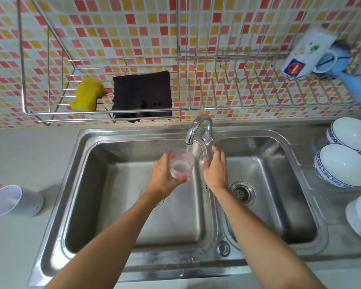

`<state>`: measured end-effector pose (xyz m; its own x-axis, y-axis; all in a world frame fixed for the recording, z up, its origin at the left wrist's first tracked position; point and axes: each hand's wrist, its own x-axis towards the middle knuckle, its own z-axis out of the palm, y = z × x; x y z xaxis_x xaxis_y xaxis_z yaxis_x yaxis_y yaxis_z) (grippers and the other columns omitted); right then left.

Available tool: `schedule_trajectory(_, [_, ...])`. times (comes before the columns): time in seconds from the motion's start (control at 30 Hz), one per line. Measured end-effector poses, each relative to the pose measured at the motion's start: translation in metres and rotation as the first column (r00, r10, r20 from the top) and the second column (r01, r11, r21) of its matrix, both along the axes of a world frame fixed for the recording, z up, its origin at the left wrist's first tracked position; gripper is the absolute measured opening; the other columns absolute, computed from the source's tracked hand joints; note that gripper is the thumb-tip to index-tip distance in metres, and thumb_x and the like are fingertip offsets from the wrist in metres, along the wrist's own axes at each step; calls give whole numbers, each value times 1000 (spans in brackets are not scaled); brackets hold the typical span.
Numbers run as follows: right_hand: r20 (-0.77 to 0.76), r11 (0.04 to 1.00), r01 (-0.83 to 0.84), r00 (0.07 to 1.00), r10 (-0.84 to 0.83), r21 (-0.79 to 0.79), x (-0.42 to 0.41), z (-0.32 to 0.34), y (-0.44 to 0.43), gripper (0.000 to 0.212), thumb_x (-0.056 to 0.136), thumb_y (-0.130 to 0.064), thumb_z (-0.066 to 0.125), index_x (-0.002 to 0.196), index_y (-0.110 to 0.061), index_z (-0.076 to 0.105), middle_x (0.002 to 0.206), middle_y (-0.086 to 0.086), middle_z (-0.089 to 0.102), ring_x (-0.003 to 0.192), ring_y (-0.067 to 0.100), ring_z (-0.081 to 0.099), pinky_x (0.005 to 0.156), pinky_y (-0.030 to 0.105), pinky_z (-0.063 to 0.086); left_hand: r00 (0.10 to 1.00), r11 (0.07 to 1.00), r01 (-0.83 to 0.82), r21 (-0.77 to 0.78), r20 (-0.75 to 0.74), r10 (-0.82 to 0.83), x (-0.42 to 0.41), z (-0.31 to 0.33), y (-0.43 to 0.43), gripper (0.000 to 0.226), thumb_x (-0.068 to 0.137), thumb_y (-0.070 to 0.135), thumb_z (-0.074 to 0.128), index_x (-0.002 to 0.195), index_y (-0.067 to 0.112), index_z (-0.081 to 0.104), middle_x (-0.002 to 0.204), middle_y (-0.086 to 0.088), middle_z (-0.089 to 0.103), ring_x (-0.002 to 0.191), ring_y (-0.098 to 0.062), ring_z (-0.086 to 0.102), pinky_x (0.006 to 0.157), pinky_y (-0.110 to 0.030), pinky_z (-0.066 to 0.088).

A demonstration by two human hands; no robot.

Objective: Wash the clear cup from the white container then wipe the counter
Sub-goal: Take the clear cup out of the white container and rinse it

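We are mid-wash: our left hand (pixel 165 178) grips the clear cup (pixel 180 163) under the faucet (pixel 198 128); our right hand (pixel 215 167) hovers open (tabletop (pixel 19 159) unwiped).

You're looking through a bright, evenly lit wide-angle view. Soft glare streaks the steel sink (pixel 104 257) along its front rim and the divider between basins. Your forearms cast only faint shadows. Straight lines bow toward the edges; the white container (pixel 15 200) at the counter's left edge looks soft and stretched.
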<state>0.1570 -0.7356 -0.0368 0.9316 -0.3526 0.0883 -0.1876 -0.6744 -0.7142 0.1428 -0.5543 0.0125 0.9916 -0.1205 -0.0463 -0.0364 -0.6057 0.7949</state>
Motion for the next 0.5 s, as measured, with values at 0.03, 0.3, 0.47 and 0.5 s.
schedule_trajectory(0.03, [-41,999,-34,999,33,-33,-10,-9,2,50,95,-17,51,142,-6,37,148,12,36,136,28,35,106,36,34,1000,1000,0,8,-2,0,-1,-3,1,89,56,32,92,130,20,44,126,4,55,114,-21,49,95,-35,44])
schedule_trajectory(0.3, [-355,885,-313,916,186,-346,-45,-56,1,66,96,-5,39,150,2,1,159,18,-7,147,29,-7,116,36,-4,999,994,-15,110,-43,20,-5,-20,12,84,56,34,90,126,18,46,122,3,54,113,-19,50,87,-25,40])
schedule_trajectory(0.47, [-321,826,-322,929,182,-463,-50,-63,-1,65,94,4,35,149,1,1,158,18,-2,146,31,-5,115,39,-7,996,978,12,208,-93,8,-3,-24,19,89,59,26,88,133,17,42,129,-1,49,116,-21,52,89,-30,44])
schedule_trajectory(0.5, [-316,822,-315,932,176,-474,-50,-63,1,66,91,7,36,149,2,3,158,19,0,146,31,-3,115,40,-6,995,971,23,236,-103,2,-2,-23,21,88,59,24,87,134,17,42,129,-2,48,114,-24,53,88,-32,45])
